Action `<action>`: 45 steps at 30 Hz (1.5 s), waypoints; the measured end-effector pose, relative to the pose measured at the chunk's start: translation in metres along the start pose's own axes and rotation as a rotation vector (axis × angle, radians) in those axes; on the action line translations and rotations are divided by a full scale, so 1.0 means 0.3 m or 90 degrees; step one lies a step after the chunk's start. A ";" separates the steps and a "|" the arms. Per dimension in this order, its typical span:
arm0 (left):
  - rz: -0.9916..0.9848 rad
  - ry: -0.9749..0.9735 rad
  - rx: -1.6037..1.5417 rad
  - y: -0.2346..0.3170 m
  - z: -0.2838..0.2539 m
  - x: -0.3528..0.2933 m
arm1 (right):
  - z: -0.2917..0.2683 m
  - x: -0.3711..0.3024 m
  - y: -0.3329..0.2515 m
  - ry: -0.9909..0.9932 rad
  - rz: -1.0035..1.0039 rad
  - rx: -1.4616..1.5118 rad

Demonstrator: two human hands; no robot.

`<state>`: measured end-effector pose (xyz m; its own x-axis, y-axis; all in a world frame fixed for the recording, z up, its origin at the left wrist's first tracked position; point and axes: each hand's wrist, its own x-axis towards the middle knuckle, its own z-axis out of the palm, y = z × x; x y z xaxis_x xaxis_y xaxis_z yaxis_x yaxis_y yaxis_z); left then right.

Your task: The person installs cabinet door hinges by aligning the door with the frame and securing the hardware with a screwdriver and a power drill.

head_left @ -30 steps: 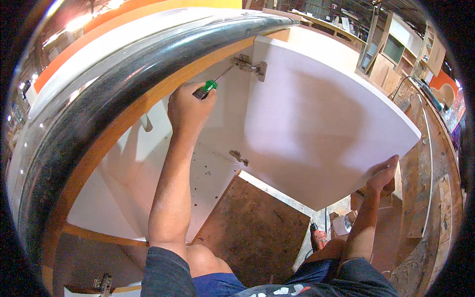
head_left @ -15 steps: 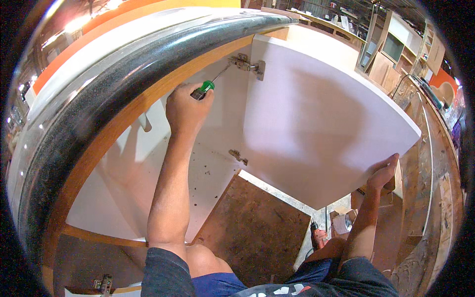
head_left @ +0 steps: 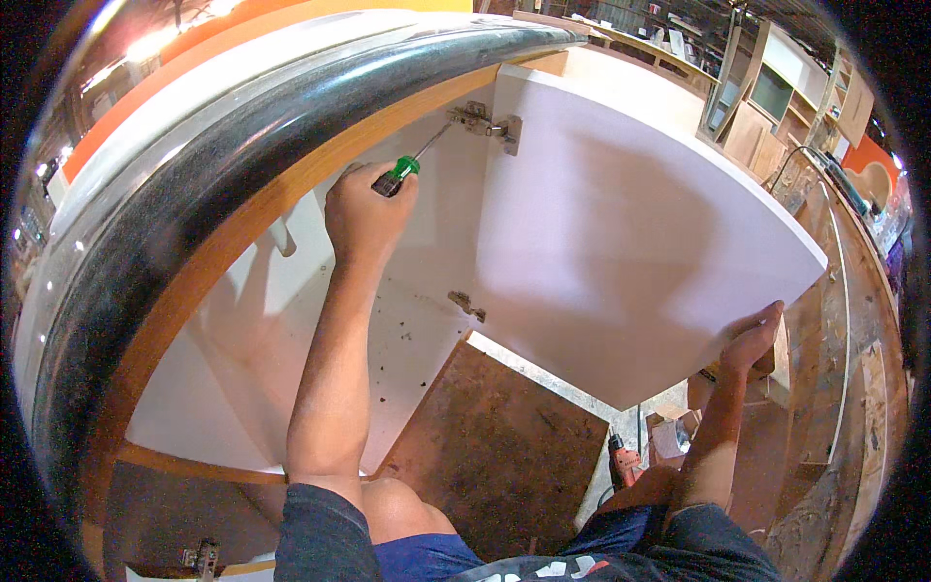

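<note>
Just ahead of your left hand [head_left: 371,211], the screwdriver [head_left: 408,166] points its thin shaft up toward the upper hinge [head_left: 472,118], its tip seeming to meet the near end of the metal. Your left fingers are wrapped around the green-and-dark handle. Across from that grip, your right hand [head_left: 752,338] lies against the outer edge of the white door [head_left: 601,233]; its fingers are partly hidden, so how firmly they close cannot be told. Below and to the right of your left fist sits the lower hinge [head_left: 466,307].

Expect the screwdriver to be light and stiff, best gripped round the thick handle, in line with the shaft. The door looks broad, rigid and fairly heavy; its smooth face may slip, so bear it by that outer edge, well away from the hinges, and mind its corners, which could chip.
</note>
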<state>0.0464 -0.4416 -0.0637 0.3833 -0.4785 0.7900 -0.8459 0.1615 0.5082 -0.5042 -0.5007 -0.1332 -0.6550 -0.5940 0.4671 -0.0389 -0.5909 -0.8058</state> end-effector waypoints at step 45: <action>-0.446 -0.347 -0.200 0.053 -0.092 0.158 | -0.078 0.044 0.053 -0.171 0.037 -0.005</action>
<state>0.0613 -0.4378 -0.0088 0.4736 -0.8798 0.0397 -0.3188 -0.1293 0.9389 -0.5310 -0.5050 -0.1483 -0.4332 -0.7509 0.4984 -0.0134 -0.5476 -0.8367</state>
